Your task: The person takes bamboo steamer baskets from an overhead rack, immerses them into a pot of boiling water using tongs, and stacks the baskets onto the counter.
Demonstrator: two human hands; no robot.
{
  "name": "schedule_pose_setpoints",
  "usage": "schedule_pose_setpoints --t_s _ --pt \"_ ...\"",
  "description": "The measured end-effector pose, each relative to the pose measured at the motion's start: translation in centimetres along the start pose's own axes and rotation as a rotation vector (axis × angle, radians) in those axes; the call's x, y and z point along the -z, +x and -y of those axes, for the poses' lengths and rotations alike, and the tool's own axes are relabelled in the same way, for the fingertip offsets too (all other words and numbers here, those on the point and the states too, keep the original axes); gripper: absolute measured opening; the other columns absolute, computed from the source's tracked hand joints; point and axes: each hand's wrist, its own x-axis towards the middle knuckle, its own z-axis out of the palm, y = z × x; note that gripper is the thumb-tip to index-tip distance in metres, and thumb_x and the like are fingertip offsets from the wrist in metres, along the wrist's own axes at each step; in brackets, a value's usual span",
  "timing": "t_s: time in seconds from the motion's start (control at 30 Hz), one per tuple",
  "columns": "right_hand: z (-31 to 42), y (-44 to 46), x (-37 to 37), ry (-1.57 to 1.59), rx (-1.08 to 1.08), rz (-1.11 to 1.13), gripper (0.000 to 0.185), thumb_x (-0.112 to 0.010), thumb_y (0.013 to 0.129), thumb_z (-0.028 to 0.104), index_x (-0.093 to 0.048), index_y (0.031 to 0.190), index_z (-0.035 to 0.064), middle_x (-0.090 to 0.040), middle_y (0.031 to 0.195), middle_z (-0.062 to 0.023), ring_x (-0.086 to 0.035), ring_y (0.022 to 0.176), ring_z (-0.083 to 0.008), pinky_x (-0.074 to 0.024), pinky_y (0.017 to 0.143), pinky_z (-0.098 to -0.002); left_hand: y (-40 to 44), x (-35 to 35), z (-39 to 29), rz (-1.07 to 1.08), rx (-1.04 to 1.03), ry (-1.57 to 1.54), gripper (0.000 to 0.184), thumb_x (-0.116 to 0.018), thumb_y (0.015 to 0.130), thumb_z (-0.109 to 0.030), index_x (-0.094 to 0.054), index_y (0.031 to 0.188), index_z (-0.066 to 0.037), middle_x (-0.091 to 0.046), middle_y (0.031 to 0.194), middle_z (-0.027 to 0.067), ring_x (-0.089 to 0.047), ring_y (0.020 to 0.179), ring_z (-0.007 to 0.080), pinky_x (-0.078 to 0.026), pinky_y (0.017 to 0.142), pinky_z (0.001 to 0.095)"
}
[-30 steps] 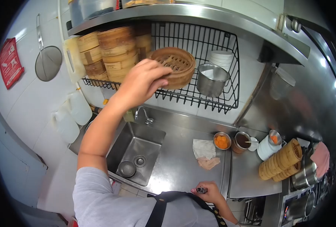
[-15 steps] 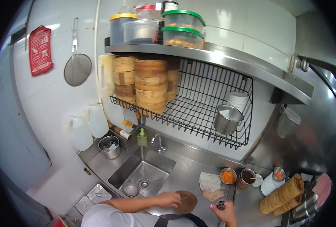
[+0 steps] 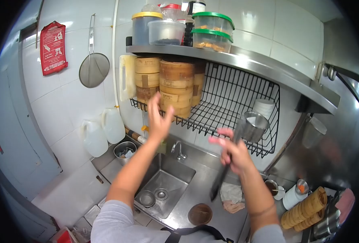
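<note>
My left hand [image 3: 159, 119] is raised with its fingers apart, in front of the stacked bamboo steamers [image 3: 175, 87] on the wire rack. It holds nothing, and I cannot tell whether the fingertips touch the stack. My right hand [image 3: 235, 152], blurred by motion, grips a long dark tool [image 3: 223, 178] below the rack's front edge. Its lower end is black and its upper end greyish; the smear hides its exact kind. On the steel counter lies a round brown wooden disc [image 3: 200, 214], apart from both hands.
A black wire rack [image 3: 224, 109] hangs under a steel shelf [image 3: 244, 58] and holds a metal pot [image 3: 255, 126]. Below are a sink [image 3: 171, 186] with a tap [image 3: 179, 150], and a cloth [image 3: 231, 192]. More bamboo steamers [image 3: 305, 210] stand at right.
My left hand has left the wooden disc and risen toward the steamers. The right hand has lifted from the counter's front, carrying the dark tool. The view has shifted slightly.
</note>
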Motion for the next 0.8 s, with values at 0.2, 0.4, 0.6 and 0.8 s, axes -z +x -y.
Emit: schedule_pose_setpoints --t_s 0.2,0.4,0.6,0.8 --pt "2.8 12.8 -4.4 -0.044 -0.021 -0.104 0.064 -0.076 0.085 0.036 -0.043 0.133 0.0093 -0.053 0.111 -0.0125 -0.048 0.058 -0.0083 -0.0454 0.05 -0.0267 8.1 -2.4 4.7 0.113 0.368 0.11 0.075 -0.043 0.097 -0.06 -0.04 0.143 0.0 -0.05 0.137 0.0257 -0.051 0.123 0.0353 -0.039 0.105 0.0411" --pt "3.1 16.4 -3.4 -0.161 -0.036 -0.182 0.071 -0.079 0.082 0.046 -0.044 0.129 0.0075 -0.052 0.111 -0.0065 -0.05 0.065 -0.007 -0.0502 0.05 -0.0219 8.8 -1.0 2.2 0.584 0.667 -0.383 0.09 -0.058 0.089 -0.065 -0.024 0.155 -0.014 -0.043 0.147 0.0168 -0.038 0.139 0.032 -0.034 0.11 0.0489" --pt "4.1 15.2 -1.0 -0.278 -0.067 -0.04 0.056 -0.081 0.083 0.025 -0.045 0.122 0.008 -0.058 0.088 -0.0012 -0.053 0.059 -0.0056 -0.0518 0.048 -0.022 8.1 -2.8 -0.7 0.761 0.441 -0.635 0.12 -0.095 0.063 -0.026 -0.018 0.154 -0.006 -0.042 0.148 0.0168 -0.04 0.138 0.0272 -0.032 0.115 0.0405" --pt "4.5 12.9 1.0 -0.223 -0.031 -0.094 0.073 -0.079 0.076 0.056 -0.045 0.12 0.0087 -0.052 0.094 -0.0018 -0.051 0.064 -0.0063 -0.0537 0.052 -0.0233 6.1 -3.7 -2.2 0.684 0.292 -0.511 0.126 -0.094 0.063 -0.031 -0.013 0.155 -0.003 -0.037 0.151 0.019 -0.036 0.141 0.0293 -0.03 0.117 0.0406"
